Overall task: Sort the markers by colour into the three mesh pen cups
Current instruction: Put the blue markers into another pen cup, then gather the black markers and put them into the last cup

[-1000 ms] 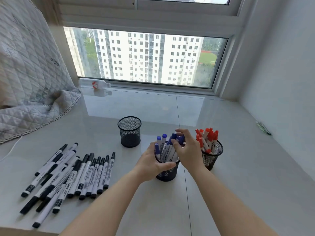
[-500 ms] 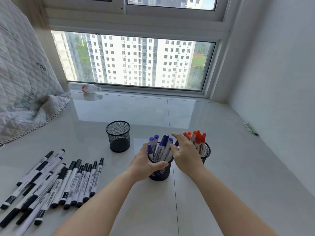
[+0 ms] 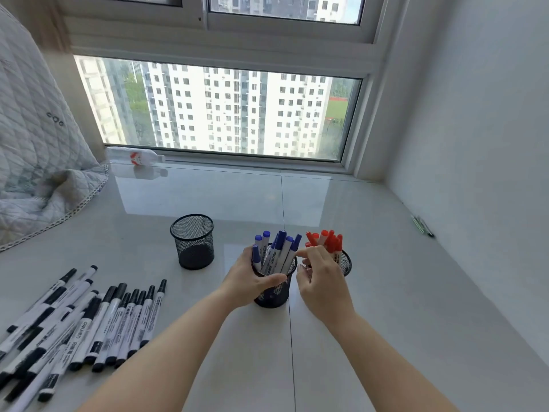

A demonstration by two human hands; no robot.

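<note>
The left hand grips the mesh cup of blue markers; the right hand, fingers loosely curled, holds nothing and hides part of the red markers' cup. An empty cup stands further left, and black markers lie on the glossy surface, some cut off.

The table lies bare to the right of the red-marker cup out to the wall, save for small pens at the wall's foot. The empty mesh cup stands apart from the blue-marker cup, with an open lane between them. The blue and red cups sit close; the right hand fills that gap. Black markers crowd the near left. A quilt blocks the far left, and a bottle lies by the window.
</note>
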